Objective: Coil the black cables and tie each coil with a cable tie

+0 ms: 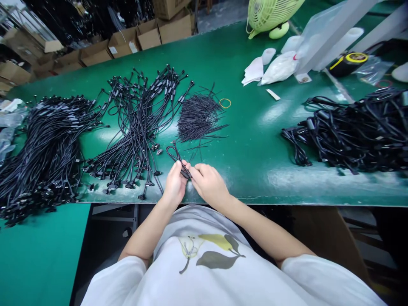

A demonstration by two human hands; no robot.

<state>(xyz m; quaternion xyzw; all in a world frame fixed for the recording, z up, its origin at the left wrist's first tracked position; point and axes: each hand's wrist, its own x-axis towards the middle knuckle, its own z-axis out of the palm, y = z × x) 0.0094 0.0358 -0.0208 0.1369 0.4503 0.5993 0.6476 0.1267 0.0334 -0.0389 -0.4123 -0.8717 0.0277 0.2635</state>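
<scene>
Close to the table's front edge, my left hand (176,182) is closed around a looped black cable (174,154), whose folded end sticks out beyond the fingers. My right hand (208,182) pinches at the same bundle from the other side, its fingertips meeting the left ones. What exactly the right fingertips hold is too small to make out. Just beyond the hands lies a pile of short black twist ties (198,118), with a few loose ones nearer me. To the left is a spread of straight black cables (140,123) with connectors at both ends.
A larger heap of cables (47,144) covers the far left. Bundled cables (357,131) pile up on the right. A yellow rubber band (225,103), a tape measure (349,63), a green fan (270,17) and a grey post (334,38) stand or lie farther back. Cardboard boxes (124,42) line the far edge.
</scene>
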